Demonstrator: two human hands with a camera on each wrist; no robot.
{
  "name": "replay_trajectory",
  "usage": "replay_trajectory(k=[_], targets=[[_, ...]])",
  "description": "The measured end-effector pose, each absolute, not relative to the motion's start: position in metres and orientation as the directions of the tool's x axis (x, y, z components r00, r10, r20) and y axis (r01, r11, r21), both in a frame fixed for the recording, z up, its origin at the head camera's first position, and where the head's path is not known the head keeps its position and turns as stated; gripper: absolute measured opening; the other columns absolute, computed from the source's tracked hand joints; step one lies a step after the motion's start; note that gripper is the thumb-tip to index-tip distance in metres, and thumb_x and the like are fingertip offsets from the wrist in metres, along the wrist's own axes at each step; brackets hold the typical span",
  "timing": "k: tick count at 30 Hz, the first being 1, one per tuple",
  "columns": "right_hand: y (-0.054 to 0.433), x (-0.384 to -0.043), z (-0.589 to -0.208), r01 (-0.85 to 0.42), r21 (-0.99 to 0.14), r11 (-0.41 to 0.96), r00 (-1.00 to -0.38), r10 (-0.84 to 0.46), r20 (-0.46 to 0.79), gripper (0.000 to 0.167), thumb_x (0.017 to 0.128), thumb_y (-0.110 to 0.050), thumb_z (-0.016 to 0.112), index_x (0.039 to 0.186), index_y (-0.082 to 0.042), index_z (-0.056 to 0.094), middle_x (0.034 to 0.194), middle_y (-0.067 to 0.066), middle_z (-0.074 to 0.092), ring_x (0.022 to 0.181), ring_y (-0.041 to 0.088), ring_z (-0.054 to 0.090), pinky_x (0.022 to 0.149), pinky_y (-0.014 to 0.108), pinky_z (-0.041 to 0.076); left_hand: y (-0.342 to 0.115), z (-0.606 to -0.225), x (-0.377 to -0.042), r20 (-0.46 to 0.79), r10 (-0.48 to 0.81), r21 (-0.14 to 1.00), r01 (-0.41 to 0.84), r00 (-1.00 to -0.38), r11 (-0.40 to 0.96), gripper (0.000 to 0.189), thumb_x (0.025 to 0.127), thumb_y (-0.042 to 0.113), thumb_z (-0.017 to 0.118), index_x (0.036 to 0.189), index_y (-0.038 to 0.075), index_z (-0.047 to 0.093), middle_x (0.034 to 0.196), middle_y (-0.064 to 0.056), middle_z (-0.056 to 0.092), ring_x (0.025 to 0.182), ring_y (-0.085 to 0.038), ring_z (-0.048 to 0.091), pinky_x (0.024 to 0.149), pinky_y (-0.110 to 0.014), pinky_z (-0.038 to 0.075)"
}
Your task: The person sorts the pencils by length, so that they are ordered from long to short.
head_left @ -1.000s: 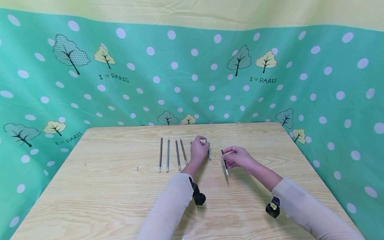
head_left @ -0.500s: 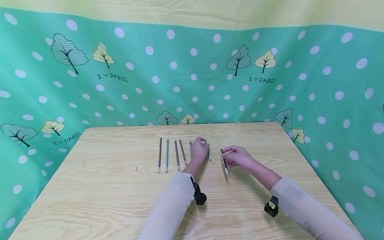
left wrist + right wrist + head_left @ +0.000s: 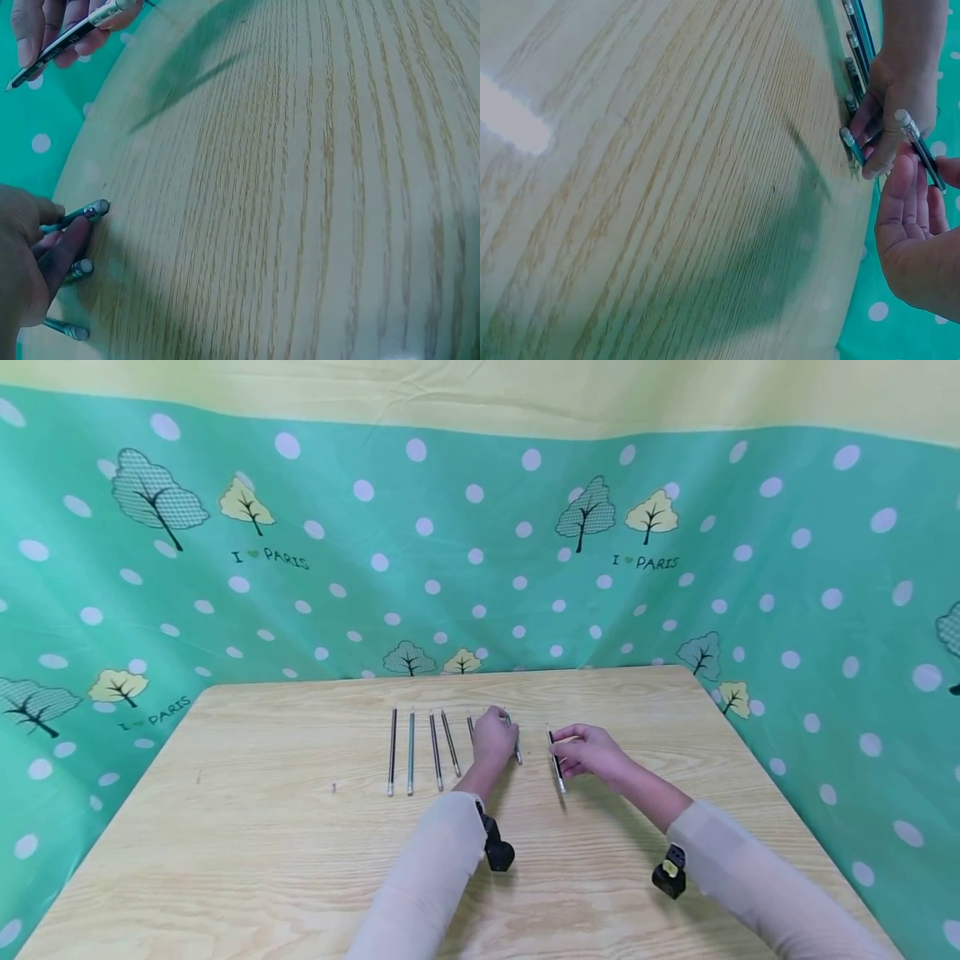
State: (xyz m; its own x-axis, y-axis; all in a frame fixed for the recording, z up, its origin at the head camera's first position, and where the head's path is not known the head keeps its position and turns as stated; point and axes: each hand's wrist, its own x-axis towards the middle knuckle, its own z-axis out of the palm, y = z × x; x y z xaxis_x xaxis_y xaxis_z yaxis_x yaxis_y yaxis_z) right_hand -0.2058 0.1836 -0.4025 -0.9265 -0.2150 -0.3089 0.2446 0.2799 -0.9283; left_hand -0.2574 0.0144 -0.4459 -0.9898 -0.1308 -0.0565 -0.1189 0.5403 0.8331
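Between the thumb and fingers of my right hand (image 3: 592, 753) is a black pencil (image 3: 556, 762) with a white eraser end, held tilted over the table. In the right wrist view its eraser end (image 3: 904, 118) points up toward the camera, and its shadow falls on the wood apart from it. To its left, my left hand (image 3: 495, 740) pinches a teal pencil (image 3: 517, 747) low at the table, its far end partly covered by the fingers. Just left of that hand, a dark pencil (image 3: 470, 727) is mostly hidden behind it.
Farther left lie a long black pencil (image 3: 392, 752), a teal pencil (image 3: 411, 752) and two dark pencils, one of them shorter (image 3: 450, 742), roughly side by side. A tiny scrap (image 3: 333, 787) sits on the wooden table (image 3: 247, 852). Green dotted cloth (image 3: 450, 560) rises behind the table.
The head view has shifted slightly, so everything sits a little farther left. Both hands keep hold of their pencils with hardly any movement.
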Motion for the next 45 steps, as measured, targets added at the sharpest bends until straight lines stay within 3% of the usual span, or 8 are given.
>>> replay_trajectory(k=[7, 11, 16, 24, 35, 39, 45], targets=[[0.185, -0.208, -0.405, 0.247, -0.929, 0.274, -0.931, -0.199, -0.306, 0.04, 0.088, -0.01, 0.06, 0.121, 0.008, 0.047, 0.084, 0.005, 0.065, 0.064, 0.01, 0.061, 0.061, 0.023, 0.056, 0.015, -0.447, -0.26, -0.062, -0.116, 0.747, -0.123, -0.991, 0.653, 0.019, 0.088, 0.014, 0.062, 0.103, 0.002, 0.06, 0.083, -0.007, 0.061, 0.072, -0.018, 0.057, 0.06, -0.025, 0.05], [0.184, -0.21, -0.405, 0.259, -0.924, 0.282, -0.932, -0.178, -0.316, 0.038, 0.088, -0.01, 0.06, 0.121, 0.006, 0.048, 0.084, 0.004, 0.063, 0.064, 0.01, 0.061, 0.063, 0.025, 0.057, 0.014, -0.447, -0.259, -0.082, -0.099, 0.73, -0.127, -0.992, 0.672, 0.019, 0.089, 0.013, 0.061, 0.104, 0.001, 0.06, 0.086, -0.008, 0.061, 0.073, -0.019, 0.058, 0.06, -0.026, 0.052], [0.183, -0.214, -0.404, 0.274, -0.915, 0.298, -0.935, -0.142, -0.326, 0.037, 0.089, -0.011, 0.06, 0.12, 0.004, 0.05, 0.087, 0.005, 0.06, 0.065, 0.011, 0.06, 0.064, 0.026, 0.056, 0.013, -0.445, -0.258, -0.081, -0.096, 0.728, -0.125, -0.992, 0.674, 0.024, 0.088, 0.012, 0.061, 0.109, 0.0, 0.061, 0.095, -0.011, 0.064, 0.081, -0.021, 0.06, 0.069, -0.029, 0.055], [0.179, -0.225, -0.406, 0.284, -0.906, 0.315, -0.944, -0.073, -0.321, 0.034, 0.089, -0.012, 0.06, 0.119, 0.001, 0.052, 0.096, 0.015, 0.063, 0.065, 0.011, 0.06, 0.06, 0.023, 0.055, 0.01, -0.45, -0.26, -0.07, -0.083, 0.766, -0.107, -0.994, 0.634, 0.019, 0.088, 0.01, 0.059, 0.103, -0.001, 0.062, 0.088, -0.011, 0.062, 0.076, -0.02, 0.058, 0.064, -0.028, 0.053], [0.169, -0.243, -0.417, 0.281, -0.897, 0.34, -0.951, -0.025, -0.307, 0.033, 0.088, -0.013, 0.062, 0.118, 0.0, 0.055, 0.094, 0.015, 0.065, 0.061, 0.009, 0.059, 0.055, 0.02, 0.054, 0.009, -0.454, -0.263, -0.076, -0.087, 0.789, -0.113, -0.993, 0.604, 0.026, 0.087, 0.01, 0.061, 0.11, -0.002, 0.063, 0.098, -0.014, 0.066, 0.076, -0.019, 0.061, 0.063, -0.025, 0.054], [0.162, -0.249, -0.42, 0.277, -0.895, 0.348, -0.954, -0.013, -0.3, 0.033, 0.087, -0.013, 0.062, 0.117, 0.0, 0.056, 0.085, 0.011, 0.065, 0.056, 0.008, 0.057, 0.054, 0.022, 0.054, 0.009, -0.452, -0.263, -0.076, -0.088, 0.791, -0.114, -0.993, 0.602, 0.025, 0.085, 0.01, 0.062, 0.107, -0.002, 0.063, 0.096, -0.013, 0.066, 0.075, -0.019, 0.061, 0.063, -0.025, 0.053], [0.155, -0.261, -0.43, 0.28, -0.888, 0.365, -0.956, 0.025, -0.292, 0.03, 0.086, -0.014, 0.064, 0.113, -0.002, 0.058, 0.079, 0.007, 0.063, 0.055, 0.009, 0.056, 0.053, 0.022, 0.054, 0.009, -0.453, -0.264, -0.064, -0.095, 0.787, -0.109, -0.993, 0.608, 0.026, 0.084, 0.01, 0.063, 0.107, -0.002, 0.064, 0.099, -0.015, 0.067, 0.084, -0.023, 0.062, 0.074, -0.03, 0.056]])
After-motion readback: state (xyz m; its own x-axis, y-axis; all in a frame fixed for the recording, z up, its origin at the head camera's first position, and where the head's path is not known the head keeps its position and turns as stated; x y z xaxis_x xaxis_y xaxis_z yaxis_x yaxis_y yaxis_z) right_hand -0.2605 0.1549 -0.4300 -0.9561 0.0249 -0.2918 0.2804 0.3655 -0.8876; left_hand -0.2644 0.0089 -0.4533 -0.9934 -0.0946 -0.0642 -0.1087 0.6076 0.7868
